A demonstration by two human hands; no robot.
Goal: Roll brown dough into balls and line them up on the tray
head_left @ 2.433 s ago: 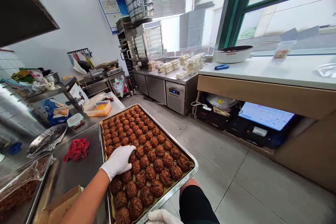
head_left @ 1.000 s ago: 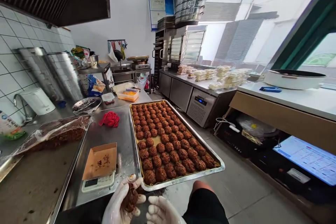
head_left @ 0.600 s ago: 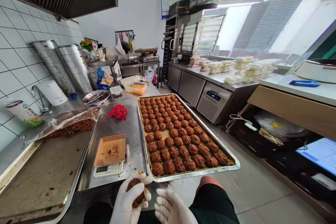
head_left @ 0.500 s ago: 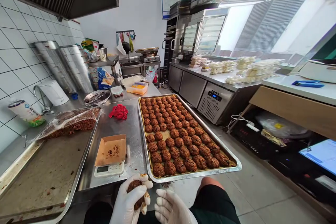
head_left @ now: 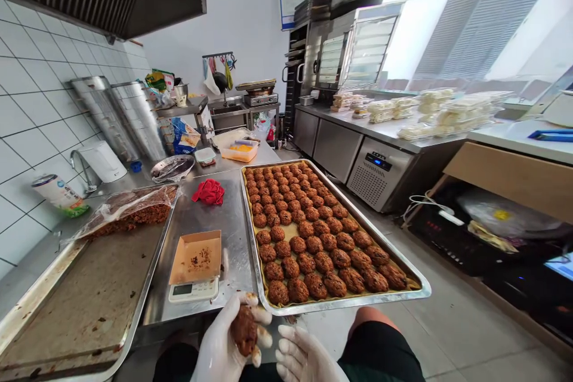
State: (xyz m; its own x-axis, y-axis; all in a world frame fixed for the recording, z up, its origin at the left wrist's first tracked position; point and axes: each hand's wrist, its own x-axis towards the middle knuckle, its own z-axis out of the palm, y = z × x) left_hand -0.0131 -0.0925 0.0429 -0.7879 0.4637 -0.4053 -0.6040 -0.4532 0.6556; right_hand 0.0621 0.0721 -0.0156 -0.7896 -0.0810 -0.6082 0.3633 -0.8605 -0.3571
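A dark brown ball of filling [head_left: 244, 330] sits in my left hand [head_left: 219, 343], which wears a white glove; the fingers curl round it. My right hand [head_left: 304, 353], gloved too, is just to the right with its fingers stretched out and nothing in it. Beyond both hands lies a large metal tray [head_left: 353, 304] full of rows of similar brown balls [head_left: 314, 244], with one gap on the left side. A white kitchen scale [head_left: 194, 290] bearing a brown paper box [head_left: 196, 256] with crumbs is ahead of my left hand.
At the left, a second metal tray [head_left: 89, 286] holds loose brown filling [head_left: 147, 213] partly under plastic film. A red cloth [head_left: 208, 191] lies behind the scale. Farther back are an orange-filled plastic tub [head_left: 239, 151] and a metal bowl [head_left: 172, 167]. Clear packs [head_left: 470, 110] are stacked on the right counter.
The ball has turned in my left hand and shows more of its surface, with the fingers a little looser. The view has shifted slightly left; my right hand stays stretched out.
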